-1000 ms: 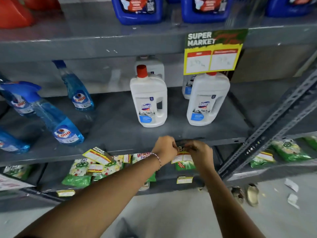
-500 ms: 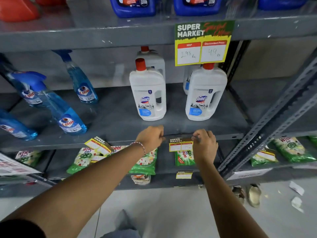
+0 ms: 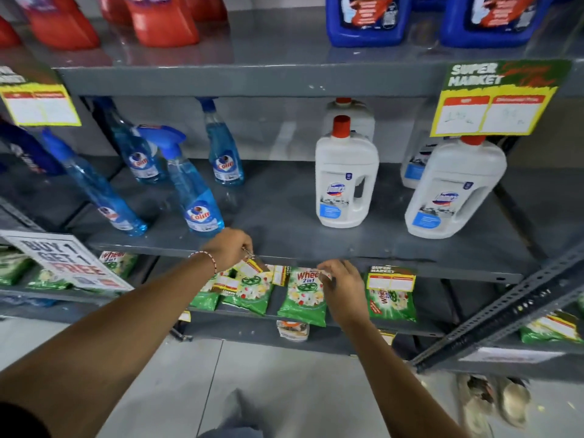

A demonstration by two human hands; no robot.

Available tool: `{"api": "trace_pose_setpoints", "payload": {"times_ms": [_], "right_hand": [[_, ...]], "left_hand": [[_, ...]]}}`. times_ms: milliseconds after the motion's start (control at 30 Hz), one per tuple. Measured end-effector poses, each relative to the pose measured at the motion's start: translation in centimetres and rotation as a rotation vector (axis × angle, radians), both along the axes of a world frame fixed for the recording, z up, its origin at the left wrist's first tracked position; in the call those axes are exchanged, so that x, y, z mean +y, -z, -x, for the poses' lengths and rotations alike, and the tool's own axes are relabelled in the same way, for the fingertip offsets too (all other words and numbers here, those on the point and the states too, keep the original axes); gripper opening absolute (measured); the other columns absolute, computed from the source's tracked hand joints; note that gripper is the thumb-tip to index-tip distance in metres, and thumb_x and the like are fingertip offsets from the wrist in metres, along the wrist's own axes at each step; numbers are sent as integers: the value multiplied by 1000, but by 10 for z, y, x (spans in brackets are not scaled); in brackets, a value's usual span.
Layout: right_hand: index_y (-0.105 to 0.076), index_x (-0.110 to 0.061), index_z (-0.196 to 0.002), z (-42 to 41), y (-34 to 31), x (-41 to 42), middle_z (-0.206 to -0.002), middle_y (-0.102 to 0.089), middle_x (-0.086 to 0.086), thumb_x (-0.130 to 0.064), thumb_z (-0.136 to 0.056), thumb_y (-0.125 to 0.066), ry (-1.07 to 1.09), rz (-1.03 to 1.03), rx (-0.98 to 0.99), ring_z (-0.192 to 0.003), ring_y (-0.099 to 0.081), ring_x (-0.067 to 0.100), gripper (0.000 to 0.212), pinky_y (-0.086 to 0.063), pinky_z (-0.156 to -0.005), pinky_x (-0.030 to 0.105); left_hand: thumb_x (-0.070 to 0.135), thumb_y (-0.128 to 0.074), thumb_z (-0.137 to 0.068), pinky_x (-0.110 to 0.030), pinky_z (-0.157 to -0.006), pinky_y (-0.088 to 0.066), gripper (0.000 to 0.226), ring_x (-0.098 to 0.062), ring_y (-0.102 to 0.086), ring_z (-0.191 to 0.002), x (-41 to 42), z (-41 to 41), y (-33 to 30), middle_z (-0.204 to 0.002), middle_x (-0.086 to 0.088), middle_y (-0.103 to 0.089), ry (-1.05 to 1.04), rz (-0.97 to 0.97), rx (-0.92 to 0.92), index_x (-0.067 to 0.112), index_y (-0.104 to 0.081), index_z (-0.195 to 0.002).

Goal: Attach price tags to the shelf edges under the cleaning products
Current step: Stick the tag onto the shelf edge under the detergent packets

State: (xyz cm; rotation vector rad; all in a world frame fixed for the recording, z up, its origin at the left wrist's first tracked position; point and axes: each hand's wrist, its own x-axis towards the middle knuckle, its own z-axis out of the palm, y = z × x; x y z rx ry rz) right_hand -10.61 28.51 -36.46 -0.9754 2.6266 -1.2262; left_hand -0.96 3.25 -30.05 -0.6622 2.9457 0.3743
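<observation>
Two bare hands at the front edge of the grey metal middle shelf [image 3: 316,241].

Left hand [image 3: 232,249]: closed, fingers pinched on a small bunch of yellow-and-red paper price tags [image 3: 251,268], which hangs just below the shelf edge, in front of the green detergent pouches [image 3: 303,295] on the lower shelf. Beaded red-and-white bracelet [image 3: 205,259] around the left wrist.

Right hand [image 3: 343,287]: below the same shelf edge, to the right of the left hand and apart from it, fingertips [image 3: 324,268] drawn together at a small pale scrap; grip on it too blurred to confirm.

One yellow-and-green price tag already on the shelf edge [image 3: 392,278], right of the right hand, under the pair of white plastic cleaner jugs with red caps [image 3: 346,181].

Blue glass-cleaner spray bottles [image 3: 196,197] on the left part of the middle shelf, no tag visible on the edge beneath them.

Large yellow-and-green "SUPER MARKET" offer card [image 3: 493,99] on the upper shelf edge, above the white jugs. Blue jugs [image 3: 366,18] and red bottles [image 3: 161,20] on the top shelf. White "BUY 1 GET 1 FREE" sign [image 3: 63,263] at lower left.
</observation>
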Motion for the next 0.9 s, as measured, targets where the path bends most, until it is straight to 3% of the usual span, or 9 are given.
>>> {"api": "trace_pose_setpoints", "payload": {"times_ms": [67,233,333,400,467,567,633,733,900], "right_hand": [[-65,-20,-102,-12,-2,-17,-108,-66,5,-13,-89,-60,-77,-40,-53,-103,-58,26,15,-49,-88,42],[-67,-21,-110,-49,-5,-69,-112,-70,4,-20,-79,-72,-196,-60,-118,-103,-62,22,31,-48,-91,34],[-74,-17,-95,-72,-5,-112,-97,-76,6,-16,-84,-67,-203,-21,-182,-86,-66,16,14,-51,-83,31],[-75,-12,-94,-92,-12,-148,-94,-76,7,-18,-89,-65,-210,-39,-195,-79,-63,9,12,-45,-71,15],[-75,-11,-93,-113,-16,-188,-91,-77,7,-19,-86,-69,-204,-21,-247,-75,-64,6,12,-43,-67,8],[-75,-19,-91,-141,-15,-239,-92,-76,0,-18,-78,-76,-194,-13,-249,-80,-68,7,13,-52,-76,22],[-74,-22,-92,-157,-13,-265,-94,-73,1,-17,-78,-74,-193,-40,-168,-83,-67,15,15,-53,-78,29],[-73,-18,-91,-173,-12,-288,-93,-74,2,-16,-81,-71,-162,-62,-142,-83,-67,20,10,-54,-79,36],[-73,-18,-92,-184,-17,-312,-96,-73,3,-21,-88,-65,-122,-148,-33,-84,-66,23,10,-52,-77,33]], "left_hand": [[8,-67,-80,-29,-79,-51,12,-26,-70,-88,-4,-7,4,-93,-9,-76,22,-61,60,10,-77,-86],[1,-70,-78,-7,-61,-40,14,0,-61,-67,-16,-38,13,-85,-9,-78,118,-276,86,9,-78,-86],[6,-75,-75,0,-58,-37,12,16,-56,-56,-45,-74,27,-82,-5,-78,18,-337,209,11,-78,-86],[7,-78,-72,-1,-57,-38,12,23,-54,-58,-71,-100,34,-79,-5,-78,-64,-374,286,12,-78,-83],[6,-79,-71,-4,-59,-40,11,20,-56,-58,-99,-125,39,-75,-6,-77,-128,-404,367,12,-78,-79],[8,-79,-68,-30,-67,-50,8,3,-56,-58,-138,-155,46,-71,-9,-75,-274,-459,444,12,-77,-75],[12,-80,-67,-36,-72,-53,9,-5,-60,-64,-158,-170,53,-72,-7,-76,-361,-518,468,15,-76,-74],[12,-82,-68,-37,-76,-55,12,-12,-67,-69,-175,-182,61,-77,-5,-78,-426,-578,493,16,-76,-78],[15,-81,-73,-32,-74,-54,10,-19,-70,-74,-189,-185,65,-80,-6,-77,-460,-592,492,13,-75,-80]]}}
